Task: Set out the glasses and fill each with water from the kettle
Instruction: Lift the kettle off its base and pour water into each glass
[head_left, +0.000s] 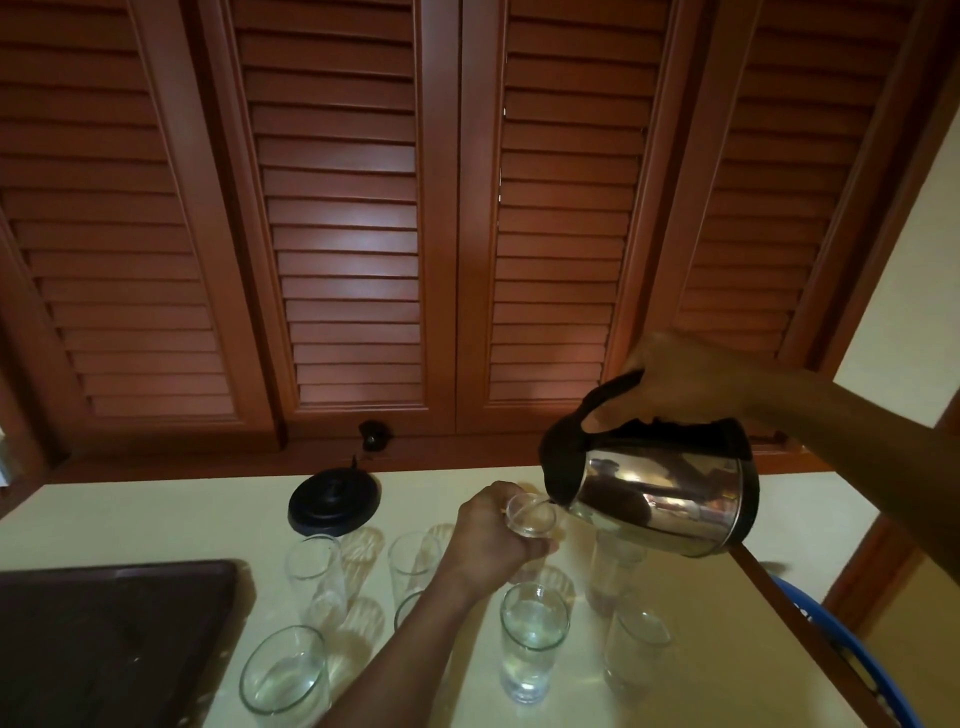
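My right hand (685, 387) grips the black handle of a steel kettle (660, 493), tilted with its spout over a clear glass (532, 514). My left hand (496, 535) is wrapped around that glass and holds it just above the pale table (156, 519). Several more clear glasses stand on the table below: one near the front centre (534, 642) holds water, another at the front left (284, 670) leans in the wide-angle view, and two stand behind at the left (314, 577) and middle (413, 564). Two more on the right (636, 654) are blurred.
The kettle's black round base (335, 499) sits at the back of the table with its cord running to a wall plug (373, 435). A dark tray (104, 639) lies at the front left. A blue rim (852, 654) shows past the table's right edge. Louvred wooden shutters fill the wall behind.
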